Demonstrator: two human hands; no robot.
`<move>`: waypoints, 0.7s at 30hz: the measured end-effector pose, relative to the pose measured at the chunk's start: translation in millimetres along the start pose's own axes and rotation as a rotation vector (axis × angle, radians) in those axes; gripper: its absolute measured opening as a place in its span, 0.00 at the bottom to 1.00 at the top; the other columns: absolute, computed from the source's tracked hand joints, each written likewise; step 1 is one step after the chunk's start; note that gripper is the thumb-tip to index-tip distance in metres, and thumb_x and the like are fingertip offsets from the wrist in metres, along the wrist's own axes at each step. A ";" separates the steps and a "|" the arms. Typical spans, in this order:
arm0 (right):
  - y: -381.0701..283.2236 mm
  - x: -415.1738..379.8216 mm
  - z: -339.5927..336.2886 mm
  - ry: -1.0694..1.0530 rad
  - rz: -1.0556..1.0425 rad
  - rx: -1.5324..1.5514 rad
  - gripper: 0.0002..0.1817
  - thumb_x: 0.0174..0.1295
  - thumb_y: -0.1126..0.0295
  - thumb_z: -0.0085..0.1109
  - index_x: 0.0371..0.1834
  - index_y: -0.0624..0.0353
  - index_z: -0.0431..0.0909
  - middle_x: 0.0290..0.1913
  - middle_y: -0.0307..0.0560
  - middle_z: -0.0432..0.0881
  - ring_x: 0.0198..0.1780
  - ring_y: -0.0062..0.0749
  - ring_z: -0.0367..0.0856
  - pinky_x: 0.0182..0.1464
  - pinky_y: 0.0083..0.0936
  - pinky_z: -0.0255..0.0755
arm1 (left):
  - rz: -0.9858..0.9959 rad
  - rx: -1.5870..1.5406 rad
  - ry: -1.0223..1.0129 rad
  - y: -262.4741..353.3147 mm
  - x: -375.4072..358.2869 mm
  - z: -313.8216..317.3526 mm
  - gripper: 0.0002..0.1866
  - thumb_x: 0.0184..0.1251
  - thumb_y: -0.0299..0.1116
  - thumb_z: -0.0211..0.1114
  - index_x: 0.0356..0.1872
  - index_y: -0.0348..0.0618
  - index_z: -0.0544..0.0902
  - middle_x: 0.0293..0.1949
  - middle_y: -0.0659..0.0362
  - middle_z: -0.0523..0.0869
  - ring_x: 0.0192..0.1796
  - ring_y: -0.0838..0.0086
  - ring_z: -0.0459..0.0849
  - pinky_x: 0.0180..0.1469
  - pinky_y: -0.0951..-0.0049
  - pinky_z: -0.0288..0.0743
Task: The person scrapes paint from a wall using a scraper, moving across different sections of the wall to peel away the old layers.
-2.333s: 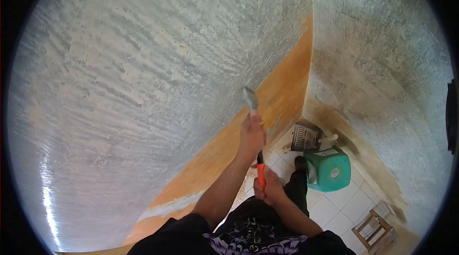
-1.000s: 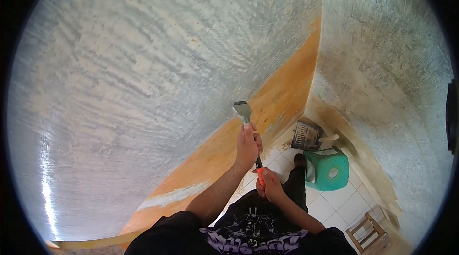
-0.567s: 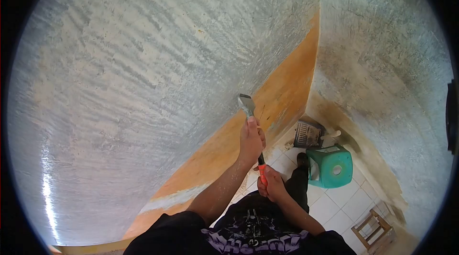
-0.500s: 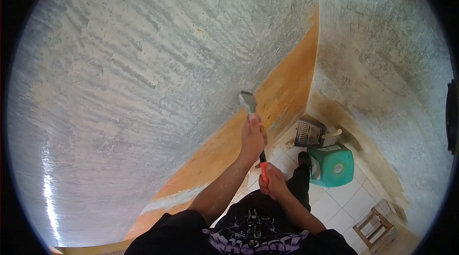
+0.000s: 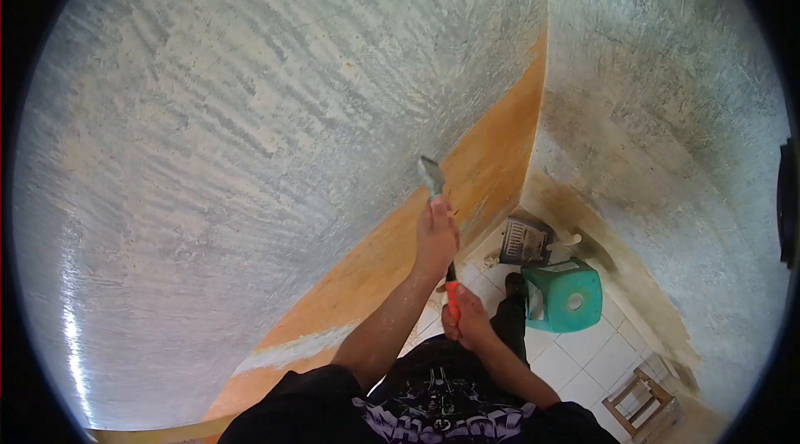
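Note:
A long-handled scraper (image 5: 431, 174) with a flat metal blade and a red grip slants up in front of me. My left hand (image 5: 437, 237) is closed round its shaft just below the blade. Lower down, my right hand (image 5: 469, 318) wraps the red grip. The blade lies over the wall (image 5: 275, 111) where grey, scraped surface meets an orange painted strip (image 5: 492, 144). Streaky scrape marks cover the grey part.
Another grey wall (image 5: 658, 127) meets this one at a corner on the right. Below stand a green plastic stool (image 5: 575, 301), a dark dustpan-like tray (image 5: 525, 242) and a small wooden frame (image 5: 640, 404) on white floor tiles (image 5: 557, 367). My shoe (image 5: 515, 286) is beside the stool.
The stool, tray and wall corner have shifted slightly left in view. Both hands keep their hold on the scraper, which has moved only a little.

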State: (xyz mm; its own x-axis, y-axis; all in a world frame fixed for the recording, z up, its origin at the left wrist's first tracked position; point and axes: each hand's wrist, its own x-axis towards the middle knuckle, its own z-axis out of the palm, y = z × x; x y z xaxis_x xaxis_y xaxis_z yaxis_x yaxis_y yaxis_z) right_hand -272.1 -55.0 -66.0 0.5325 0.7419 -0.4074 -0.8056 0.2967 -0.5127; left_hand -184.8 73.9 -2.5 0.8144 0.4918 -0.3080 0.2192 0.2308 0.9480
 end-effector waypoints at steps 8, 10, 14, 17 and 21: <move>-19.0 0.2 -7.2 0.007 0.022 0.012 0.24 0.79 0.46 0.35 0.57 0.55 0.70 0.16 0.36 0.62 0.12 0.19 0.57 0.15 0.20 0.54 | -0.008 -0.005 0.005 4.1 12.7 22.7 0.22 0.80 0.56 0.42 0.41 0.46 0.68 0.15 0.67 0.62 0.13 0.81 0.59 0.16 0.76 0.55; -15.0 -2.8 -13.6 -0.009 -0.001 0.006 0.22 0.79 0.50 0.38 0.58 0.57 0.70 0.16 0.36 0.64 0.11 0.19 0.58 0.14 0.19 0.55 | -0.041 -0.082 0.002 -0.7 9.8 17.6 0.22 0.80 0.56 0.43 0.42 0.46 0.68 0.15 0.67 0.62 0.13 0.81 0.59 0.16 0.76 0.56; -8.3 -9.0 -16.7 0.189 -0.237 -0.323 0.20 0.77 0.59 0.48 0.64 0.58 0.68 0.24 0.39 0.72 0.18 0.18 0.65 0.20 0.18 0.61 | 0.008 -0.084 0.003 -6.1 10.7 14.6 0.20 0.81 0.53 0.44 0.44 0.46 0.70 0.15 0.67 0.64 0.13 0.82 0.61 0.16 0.77 0.57; -3.1 -4.5 -23.1 0.341 -0.585 -0.595 0.22 0.74 0.65 0.52 0.68 0.60 0.66 0.31 0.41 0.76 0.23 0.16 0.69 0.26 0.17 0.64 | 0.053 -0.058 -0.037 -2.1 21.1 29.9 0.19 0.81 0.53 0.44 0.47 0.46 0.70 0.16 0.67 0.62 0.15 0.80 0.61 0.19 0.77 0.60; -43.4 -0.3 -18.7 0.424 -0.572 -0.525 0.23 0.73 0.67 0.53 0.70 0.61 0.65 0.33 0.41 0.78 0.26 0.16 0.69 0.28 0.16 0.64 | -0.010 -0.208 -0.201 23.2 46.5 58.1 0.19 0.81 0.53 0.45 0.51 0.48 0.70 0.18 0.67 0.64 0.17 0.81 0.63 0.21 0.76 0.61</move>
State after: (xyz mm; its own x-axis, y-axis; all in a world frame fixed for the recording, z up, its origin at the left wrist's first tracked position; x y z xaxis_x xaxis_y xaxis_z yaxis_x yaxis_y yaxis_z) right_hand -232.5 -79.3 -57.8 0.9528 0.2481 -0.1748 -0.2188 0.1622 -0.9622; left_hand -110.7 53.4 9.8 0.9074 0.3175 -0.2753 0.1293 0.4124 0.9018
